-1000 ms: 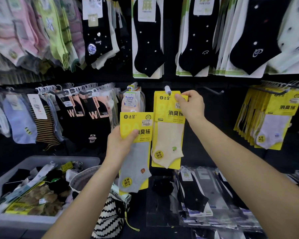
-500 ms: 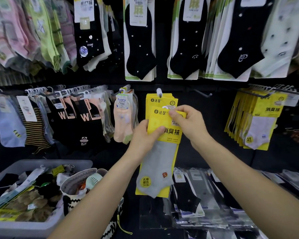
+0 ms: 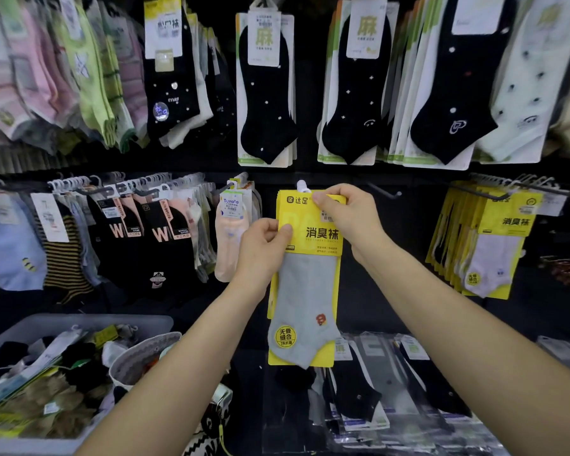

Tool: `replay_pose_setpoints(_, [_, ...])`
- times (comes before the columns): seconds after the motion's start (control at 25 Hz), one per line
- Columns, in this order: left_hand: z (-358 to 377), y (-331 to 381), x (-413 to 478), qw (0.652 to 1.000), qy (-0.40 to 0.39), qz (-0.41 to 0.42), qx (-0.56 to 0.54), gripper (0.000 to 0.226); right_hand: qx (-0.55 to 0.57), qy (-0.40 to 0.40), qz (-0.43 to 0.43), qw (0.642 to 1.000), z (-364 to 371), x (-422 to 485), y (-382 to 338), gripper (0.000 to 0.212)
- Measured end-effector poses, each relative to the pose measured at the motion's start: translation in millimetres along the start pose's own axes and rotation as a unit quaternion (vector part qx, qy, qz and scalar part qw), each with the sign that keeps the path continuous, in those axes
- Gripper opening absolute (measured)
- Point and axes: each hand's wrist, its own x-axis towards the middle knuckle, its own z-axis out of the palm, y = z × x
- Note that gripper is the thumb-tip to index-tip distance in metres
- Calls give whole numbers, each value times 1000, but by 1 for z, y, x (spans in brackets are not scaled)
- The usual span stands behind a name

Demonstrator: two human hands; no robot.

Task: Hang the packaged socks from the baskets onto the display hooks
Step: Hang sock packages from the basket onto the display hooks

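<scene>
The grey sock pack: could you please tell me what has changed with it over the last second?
The left hand carried the grey sock pack up and right to the hook. The right hand left the cream pack hanging there and now pinches the grey pack's top edge. The left hand's grip and the bin stayed.

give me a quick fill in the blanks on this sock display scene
1. The yellow pack holds a sock coloured ____.
2. The right hand pinches the pack's ____ edge, just below the white hook tip.
3. The left hand grips the pack's side, and the black socks beyond it bear a large letter ____.
4. The grey bin of loose packs sits at the view's lower ____.

Missing words: grey; top; W; left
</scene>
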Motion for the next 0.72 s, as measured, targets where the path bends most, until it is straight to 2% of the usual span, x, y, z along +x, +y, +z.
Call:
replay_pose_setpoints(0.44, [-2, -13, 0, 1000, 8, -25, -16, 10, -39, -5, 60, 997, 9, 8, 9, 17])
replay_pose_setpoints(0.56, [1, -21, 8, 999, 9, -35, 34, 10, -91, 15, 28, 995, 10, 13, 15, 20])
replay_pose_setpoints(0.72, [6, -28, 26, 993, 28, -40, 109, 16, -136, 59, 3, 989, 8, 15, 26, 38])
